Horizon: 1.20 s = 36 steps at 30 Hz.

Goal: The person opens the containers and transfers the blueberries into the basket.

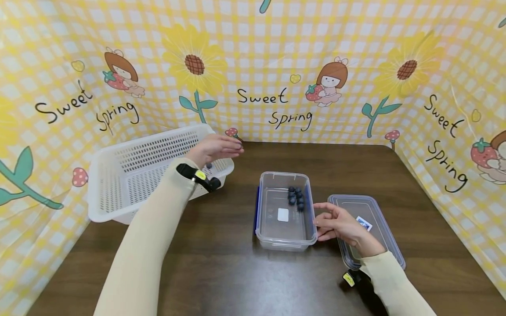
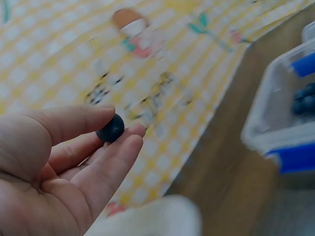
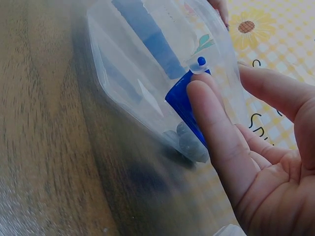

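Note:
My left hand [image 1: 215,149] is over the right end of a white plastic basket [image 1: 114,151]. In the left wrist view its thumb and fingertips pinch one blueberry [image 2: 111,129]. My right hand [image 1: 340,226] rests its fingers against the right side of a clear plastic food container [image 1: 272,230]. In the right wrist view the thumb lies against the container's blue side latch [image 3: 187,103], with the other fingers loosely extended. Several blueberries [image 1: 295,197] sit inside the container toward its far right part. Another blueberry [image 1: 209,165] shows in the basket, just below the left hand.
A clear lid [image 1: 375,208] with a small label lies on the brown table [image 1: 221,272], partly under the right hand and wrist. The container's left blue latch [image 1: 256,210] hangs at its side. A yellow checked cloth [image 1: 253,57] forms the walls behind and at both sides.

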Motion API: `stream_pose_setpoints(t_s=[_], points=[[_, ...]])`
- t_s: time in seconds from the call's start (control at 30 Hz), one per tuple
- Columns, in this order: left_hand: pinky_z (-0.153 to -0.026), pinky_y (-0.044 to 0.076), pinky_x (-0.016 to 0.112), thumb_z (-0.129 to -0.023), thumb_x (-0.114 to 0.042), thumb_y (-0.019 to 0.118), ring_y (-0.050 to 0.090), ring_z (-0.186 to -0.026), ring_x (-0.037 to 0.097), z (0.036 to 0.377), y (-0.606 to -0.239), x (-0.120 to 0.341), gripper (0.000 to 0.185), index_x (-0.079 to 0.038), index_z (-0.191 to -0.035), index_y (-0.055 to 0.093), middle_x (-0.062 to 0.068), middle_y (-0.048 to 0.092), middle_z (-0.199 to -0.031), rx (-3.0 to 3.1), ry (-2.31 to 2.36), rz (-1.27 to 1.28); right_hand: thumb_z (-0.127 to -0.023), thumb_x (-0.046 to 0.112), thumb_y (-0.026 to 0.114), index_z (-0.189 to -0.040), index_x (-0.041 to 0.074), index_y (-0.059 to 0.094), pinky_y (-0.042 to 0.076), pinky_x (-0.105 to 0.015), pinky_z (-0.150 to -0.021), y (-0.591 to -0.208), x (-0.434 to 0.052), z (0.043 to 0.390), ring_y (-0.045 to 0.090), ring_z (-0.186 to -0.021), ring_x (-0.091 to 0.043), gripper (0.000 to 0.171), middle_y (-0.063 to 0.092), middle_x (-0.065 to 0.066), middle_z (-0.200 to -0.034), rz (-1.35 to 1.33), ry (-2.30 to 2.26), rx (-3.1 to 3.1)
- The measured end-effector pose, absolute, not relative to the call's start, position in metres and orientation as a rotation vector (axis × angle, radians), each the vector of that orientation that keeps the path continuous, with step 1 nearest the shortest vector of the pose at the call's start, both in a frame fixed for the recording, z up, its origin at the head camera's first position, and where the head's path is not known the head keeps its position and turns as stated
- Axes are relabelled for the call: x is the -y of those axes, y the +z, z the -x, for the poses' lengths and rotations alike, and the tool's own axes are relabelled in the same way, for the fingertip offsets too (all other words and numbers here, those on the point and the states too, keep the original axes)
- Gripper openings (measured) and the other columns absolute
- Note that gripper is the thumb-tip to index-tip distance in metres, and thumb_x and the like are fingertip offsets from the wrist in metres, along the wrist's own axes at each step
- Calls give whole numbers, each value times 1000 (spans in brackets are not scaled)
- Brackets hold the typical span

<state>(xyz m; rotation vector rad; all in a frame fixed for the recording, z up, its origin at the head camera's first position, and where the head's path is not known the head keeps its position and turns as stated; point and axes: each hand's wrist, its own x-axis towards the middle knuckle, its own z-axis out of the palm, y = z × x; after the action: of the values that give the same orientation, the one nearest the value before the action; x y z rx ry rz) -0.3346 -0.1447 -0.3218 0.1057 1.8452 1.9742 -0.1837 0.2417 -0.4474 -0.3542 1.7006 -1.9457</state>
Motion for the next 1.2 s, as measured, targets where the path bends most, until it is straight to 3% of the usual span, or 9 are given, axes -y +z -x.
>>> stream_pose_setpoints(t_s=[0.27, 0.43, 0.6, 0.7, 0.8, 0.87, 0.97, 1.07, 1.2], points=[[-111, 40, 41, -99, 9, 52, 66, -106, 20, 345, -326, 212, 53, 12, -148, 32, 16, 65, -120, -1793, 2135, 55, -97, -6, 56, -142, -11, 25, 63, -34, -67, -444, -241, 182, 71, -73, -18, 55, 68, -5, -93, 356, -1946, -1700], [-106, 46, 32, -100, 8, 51, 67, -103, 20, 345, -336, 251, 53, 4, -150, 34, 8, 71, -97, -1665, 2249, 225, -96, -6, 56, -143, -12, 22, 63, -33, -67, -443, -239, 182, 71, -73, -18, 58, 68, -5, -93, 355, -1958, -1692], [-102, 49, 28, -99, 8, 52, 70, -90, 17, 341, -346, 275, 16, 0, -107, 63, 7, 71, -84, -1627, 2279, 377, -96, -7, 56, -143, -11, 24, 63, -33, -66, -444, -240, 182, 71, -72, -18, 57, 68, -5, -93, 335, -1958, -1698], [-103, 47, 29, -98, 6, 54, 68, -99, 18, 340, -352, 281, 20, -3, -88, 68, 8, 71, -82, -1621, 2300, 443, -96, -7, 56, -143, -11, 24, 63, -34, -66, -444, -240, 182, 71, -72, -18, 57, 68, -5, -93, 319, -1952, -1710], [-105, 45, 30, -98, 2, 57, 64, -111, 19, 340, -356, 282, 15, -1, -109, 67, 6, 70, -91, -1635, 2296, 504, -95, -7, 56, -143, -10, 24, 63, -34, -66, -444, -240, 182, 71, -72, -19, 58, 68, -6, -93, 308, -1947, -1718], [-104, 46, 28, -99, 0, 57, 59, -121, 18, 341, -358, 281, 36, -4, -135, 55, 11, 66, -114, -1644, 2287, 548, -95, -6, 57, -143, -11, 23, 63, -34, -66, -444, -240, 182, 71, -72, -19, 59, 68, -6, -93, 310, -1945, -1721], [-102, 47, 25, -102, -4, 51, 45, -137, 19, 342, -359, 280, 59, -8, -156, 27, 16, 43, -150, -1637, 2269, 588, -96, -5, 57, -144, -12, 23, 63, -34, -66, -443, -240, 182, 71, -72, -18, 59, 68, -6, -94, 307, -1946, -1720], [-101, 48, 25, -103, -4, 49, 52, -130, 19, 340, -359, 280, 45, -11, -146, 43, 13, 26, -161, -1631, 2270, 615, -96, -5, 57, -144, -12, 21, 63, -34, -66, -443, -240, 182, 71, -71, -18, 60, 68, -6, -93, 304, -1945, -1720], [-101, 49, 28, -100, -1, 55, 65, -107, 18, 339, -359, 279, 11, -4, -111, 56, 17, 49, -143, -1636, 2281, 622, -96, -5, 57, -144, -12, 22, 63, -34, -66, -444, -240, 182, 71, -71, -18, 60, 68, -6, -93, 304, -1943, -1719]])
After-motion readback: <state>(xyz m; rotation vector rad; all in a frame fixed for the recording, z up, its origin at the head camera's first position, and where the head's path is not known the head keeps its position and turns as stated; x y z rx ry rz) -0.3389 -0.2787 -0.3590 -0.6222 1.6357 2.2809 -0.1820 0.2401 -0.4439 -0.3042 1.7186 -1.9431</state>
